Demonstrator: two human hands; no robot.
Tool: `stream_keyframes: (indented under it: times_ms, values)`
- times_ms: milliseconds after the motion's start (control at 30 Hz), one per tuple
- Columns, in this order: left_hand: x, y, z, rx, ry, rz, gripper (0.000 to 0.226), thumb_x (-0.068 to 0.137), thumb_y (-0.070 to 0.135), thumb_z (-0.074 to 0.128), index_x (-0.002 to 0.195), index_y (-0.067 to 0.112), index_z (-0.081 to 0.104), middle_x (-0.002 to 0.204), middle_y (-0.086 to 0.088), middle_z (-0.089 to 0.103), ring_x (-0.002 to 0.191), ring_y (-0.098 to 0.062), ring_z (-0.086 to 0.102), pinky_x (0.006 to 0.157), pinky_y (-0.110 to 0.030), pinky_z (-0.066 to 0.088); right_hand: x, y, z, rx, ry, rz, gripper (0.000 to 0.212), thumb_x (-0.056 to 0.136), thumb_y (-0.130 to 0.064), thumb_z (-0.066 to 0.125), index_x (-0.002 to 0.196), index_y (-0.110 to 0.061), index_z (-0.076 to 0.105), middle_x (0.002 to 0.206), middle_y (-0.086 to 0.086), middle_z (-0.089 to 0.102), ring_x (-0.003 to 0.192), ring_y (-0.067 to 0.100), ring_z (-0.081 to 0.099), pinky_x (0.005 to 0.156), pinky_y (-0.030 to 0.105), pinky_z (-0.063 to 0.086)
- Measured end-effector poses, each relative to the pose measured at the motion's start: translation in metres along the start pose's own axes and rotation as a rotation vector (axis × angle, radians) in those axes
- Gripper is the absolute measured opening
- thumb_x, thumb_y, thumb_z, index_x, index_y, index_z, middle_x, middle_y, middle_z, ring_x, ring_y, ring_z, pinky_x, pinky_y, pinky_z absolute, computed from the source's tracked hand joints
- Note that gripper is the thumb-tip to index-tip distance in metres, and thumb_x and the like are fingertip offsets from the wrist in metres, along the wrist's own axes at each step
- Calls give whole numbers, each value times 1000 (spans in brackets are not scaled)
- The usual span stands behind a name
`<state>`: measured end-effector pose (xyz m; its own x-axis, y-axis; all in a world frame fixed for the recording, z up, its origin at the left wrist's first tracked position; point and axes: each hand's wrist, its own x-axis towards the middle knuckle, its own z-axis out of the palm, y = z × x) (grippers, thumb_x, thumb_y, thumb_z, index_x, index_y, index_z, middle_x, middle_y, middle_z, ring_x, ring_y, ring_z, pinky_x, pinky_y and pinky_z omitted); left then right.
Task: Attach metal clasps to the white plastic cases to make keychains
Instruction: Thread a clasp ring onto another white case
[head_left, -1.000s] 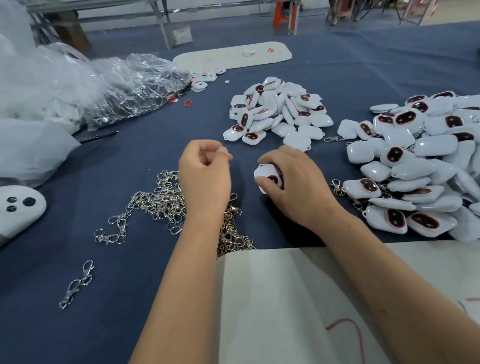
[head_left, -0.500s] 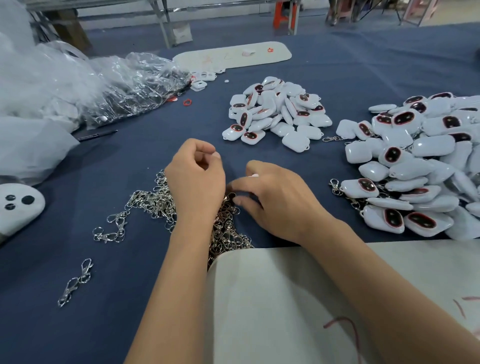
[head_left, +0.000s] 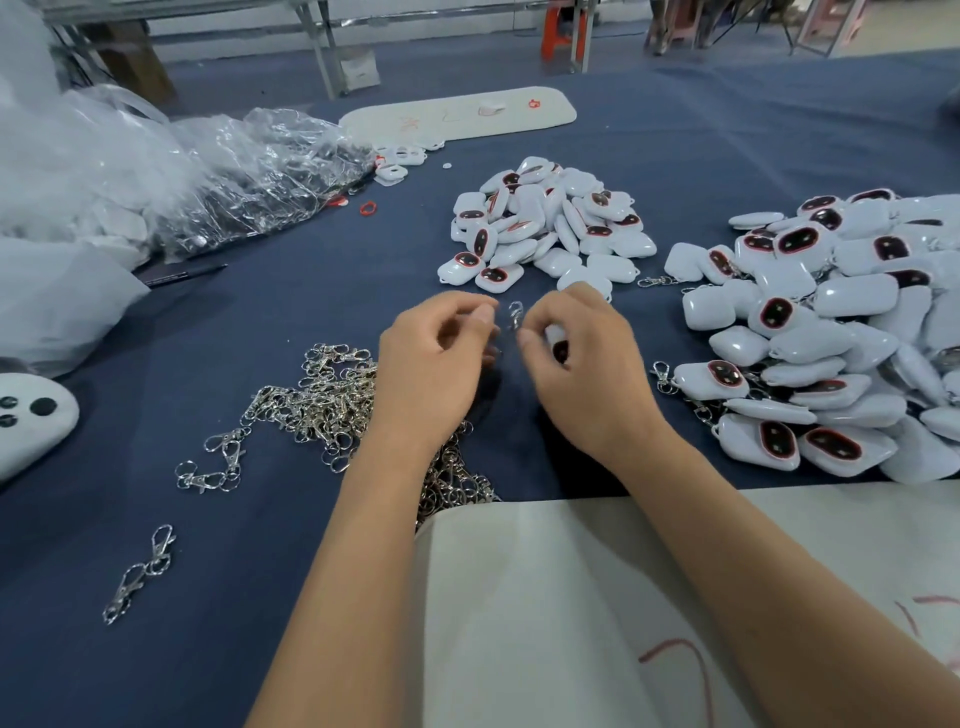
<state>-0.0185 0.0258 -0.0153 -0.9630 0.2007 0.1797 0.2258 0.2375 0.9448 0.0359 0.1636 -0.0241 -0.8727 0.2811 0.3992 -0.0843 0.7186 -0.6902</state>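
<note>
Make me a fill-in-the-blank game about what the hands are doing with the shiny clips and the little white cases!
1. The metal clasp is held up between the ____ hands.
2. The right hand also holds a white plastic ____.
3. The loose pile of clasps lies beside the ____ hand.
4. The table is covered with a dark ____ cloth.

Missing words: two; case; left; blue

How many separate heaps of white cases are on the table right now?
2. A smaller heap lies straight beyond the hands; a bigger heap spreads along the right edge and may continue out of view. The right hand also holds one case.
</note>
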Motion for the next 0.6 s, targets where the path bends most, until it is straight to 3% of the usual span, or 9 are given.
stream_keyframes:
  times_ms: [133, 233, 367, 600]
  values:
    - [-4, 5, 10, -165, -139, -47, 24, 98, -2, 60, 99, 17, 76, 82, -2, 77, 71, -14, 73, 74, -27, 61, 5, 2, -5, 155, -35, 109, 15, 99, -14, 59, 84, -13, 59, 88, -1, 58, 82, 13, 51, 75, 32, 38]
    - [-5, 5, 11, -144, -126, -27, 23, 92, -5, 68, 95, 16, 76, 81, -3, 77, 74, -13, 73, 77, -28, 61, 6, 3, -6, 196, -107, 135, 16, 102, -15, 54, 87, -13, 58, 86, -1, 59, 83, 15, 53, 76, 35, 41]
    - [-4, 4, 9, -119, -84, -5, 23, 89, -4, 72, 84, 18, 75, 75, 3, 75, 73, -9, 71, 77, -26, 61, 5, 3, -8, 207, -153, 114, 25, 104, -15, 53, 80, -24, 51, 80, -9, 49, 75, 6, 43, 72, 30, 33]
    - [-3, 4, 10, -139, -85, 48, 13, 92, -4, 66, 90, 8, 69, 85, -11, 73, 75, -18, 72, 79, -35, 63, 4, 6, -6, 235, -111, 79, 13, 104, -15, 55, 91, -15, 56, 77, -7, 56, 72, 12, 45, 67, 32, 37]
